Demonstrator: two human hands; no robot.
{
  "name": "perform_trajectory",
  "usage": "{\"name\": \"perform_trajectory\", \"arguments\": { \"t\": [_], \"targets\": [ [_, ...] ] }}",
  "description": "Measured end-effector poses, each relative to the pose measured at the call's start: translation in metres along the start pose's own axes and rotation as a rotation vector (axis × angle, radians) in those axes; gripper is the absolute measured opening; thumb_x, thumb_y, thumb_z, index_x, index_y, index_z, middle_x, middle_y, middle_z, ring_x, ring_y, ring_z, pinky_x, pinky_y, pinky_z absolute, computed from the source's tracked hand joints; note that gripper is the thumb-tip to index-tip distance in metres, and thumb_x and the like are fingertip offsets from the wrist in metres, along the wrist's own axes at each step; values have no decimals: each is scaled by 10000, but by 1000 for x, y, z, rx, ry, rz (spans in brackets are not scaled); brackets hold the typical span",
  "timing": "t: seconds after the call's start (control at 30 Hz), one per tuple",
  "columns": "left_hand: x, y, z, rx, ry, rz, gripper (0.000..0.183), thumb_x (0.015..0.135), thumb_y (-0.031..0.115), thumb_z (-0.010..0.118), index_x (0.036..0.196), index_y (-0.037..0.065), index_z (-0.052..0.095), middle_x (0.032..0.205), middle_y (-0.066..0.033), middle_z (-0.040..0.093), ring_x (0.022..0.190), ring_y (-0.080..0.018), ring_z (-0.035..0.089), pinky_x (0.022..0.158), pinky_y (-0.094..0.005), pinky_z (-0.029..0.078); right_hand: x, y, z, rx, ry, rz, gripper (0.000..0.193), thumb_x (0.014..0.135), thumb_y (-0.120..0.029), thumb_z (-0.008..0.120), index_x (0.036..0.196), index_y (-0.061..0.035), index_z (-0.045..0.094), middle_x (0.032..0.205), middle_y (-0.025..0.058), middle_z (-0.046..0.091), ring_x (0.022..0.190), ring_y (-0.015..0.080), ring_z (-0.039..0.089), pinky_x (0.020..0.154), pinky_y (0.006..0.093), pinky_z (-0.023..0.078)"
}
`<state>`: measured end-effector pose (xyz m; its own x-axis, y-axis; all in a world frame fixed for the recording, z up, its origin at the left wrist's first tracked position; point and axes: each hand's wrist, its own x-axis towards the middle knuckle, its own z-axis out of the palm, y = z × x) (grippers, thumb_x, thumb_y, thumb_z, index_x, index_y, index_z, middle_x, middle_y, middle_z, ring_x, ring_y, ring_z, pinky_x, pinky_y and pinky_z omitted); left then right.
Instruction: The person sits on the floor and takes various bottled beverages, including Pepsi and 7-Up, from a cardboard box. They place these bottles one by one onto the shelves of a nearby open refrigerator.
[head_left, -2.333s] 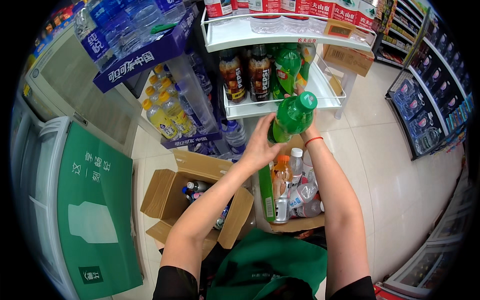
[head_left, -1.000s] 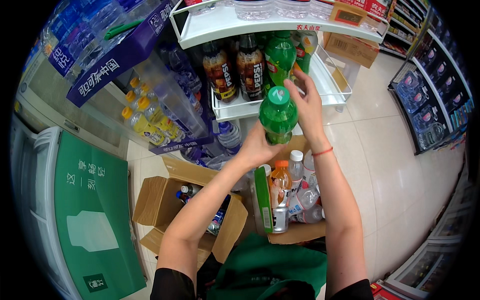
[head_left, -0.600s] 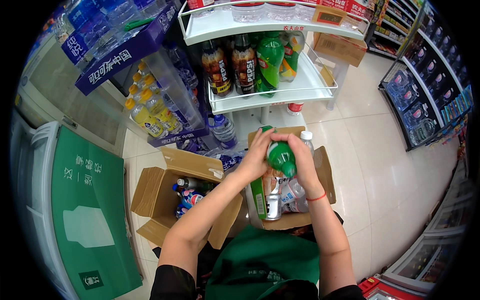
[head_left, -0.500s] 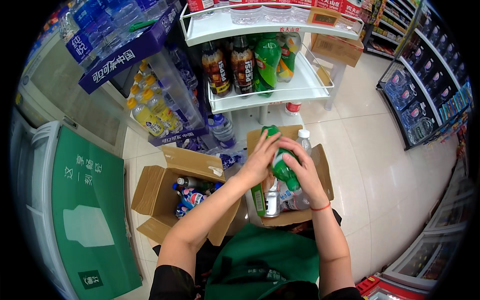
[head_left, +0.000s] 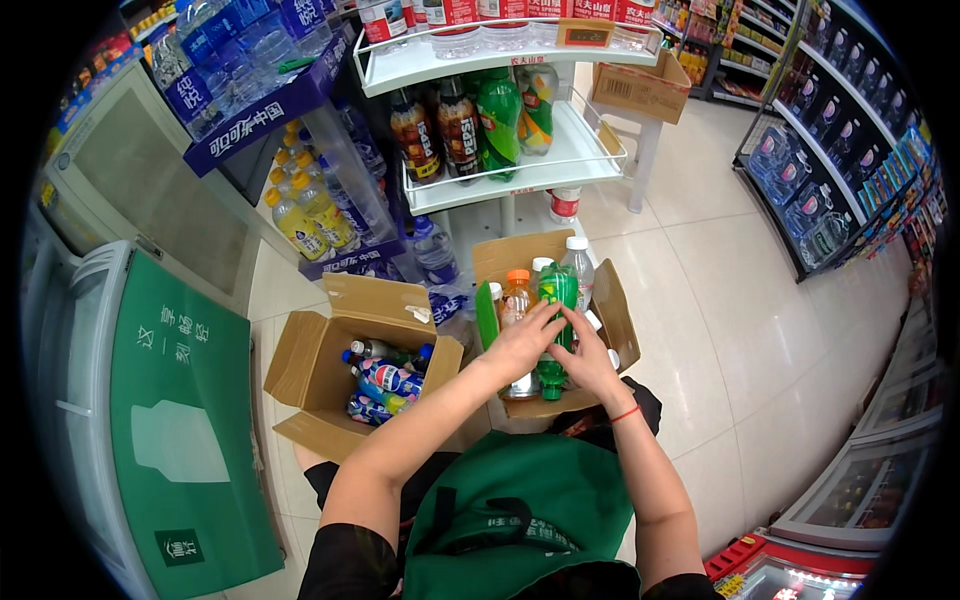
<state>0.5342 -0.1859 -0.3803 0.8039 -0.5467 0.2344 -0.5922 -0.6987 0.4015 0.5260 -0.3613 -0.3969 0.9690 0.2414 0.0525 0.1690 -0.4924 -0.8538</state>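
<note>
A green soda bottle (head_left: 551, 382) lies over the right cardboard box (head_left: 500, 258), its cap end toward me. My left hand (head_left: 522, 342) rests on it from the left, fingers laid across its middle. My right hand (head_left: 588, 362) grips it from the right, with the fingertips of both hands close together. Under and around it in the box stand an orange-capped bottle (head_left: 517, 296), a clear bottle with a white cap (head_left: 578, 262) and several other drinks, partly hidden by my hands.
To the left, an open cardboard box (head_left: 300, 352) holds several blue-labelled bottles (head_left: 388, 378). Ahead stands a white tiered rack (head_left: 560, 170) with cola bottles (head_left: 458, 130) and green bottles (head_left: 498, 122). A green-sided freezer (head_left: 190, 400) is at far left, a bottle shelf (head_left: 815, 170) at right.
My hands have brought the green bottle lower and more lengthwise over the box, both now on top of it. The view has shifted slightly, showing more of the bottles in the right box.
</note>
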Motion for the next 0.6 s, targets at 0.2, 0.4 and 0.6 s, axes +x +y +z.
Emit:
{"name": "perform_trajectory", "arguments": {
  "t": [0.2,0.4,0.6],
  "targets": [
    [24,-5,-41,-351,136,-370,453,860,56,591,1306,47,510,1363,-178,497,1232,-371,503,990,-416,458,35,-38,-24,-12,-58,68,591,844,-260,663,1343,-5,474,1297,228,549,1203,375,535,1016,400,431],
    [90,-62,-70,-613,623,-452,621,863,146,645,1406,-4,384,1382,-229,494,1266,-335,509,988,-381,451,117,-57,-25,273,107,-144,567,867,-194,653,1353,17,453,1318,243,549,1217,326,557,991,375,450],
    [144,-86,-107,-745,723,-484,667,899,139,600,1453,-49,280,1458,-249,396,1368,-306,397,1019,-361,426,209,-88,-20,445,214,-240,691,871,-288,666,1400,49,375,1383,266,475,1262,344,507,1003,381,431]
  ]
}}
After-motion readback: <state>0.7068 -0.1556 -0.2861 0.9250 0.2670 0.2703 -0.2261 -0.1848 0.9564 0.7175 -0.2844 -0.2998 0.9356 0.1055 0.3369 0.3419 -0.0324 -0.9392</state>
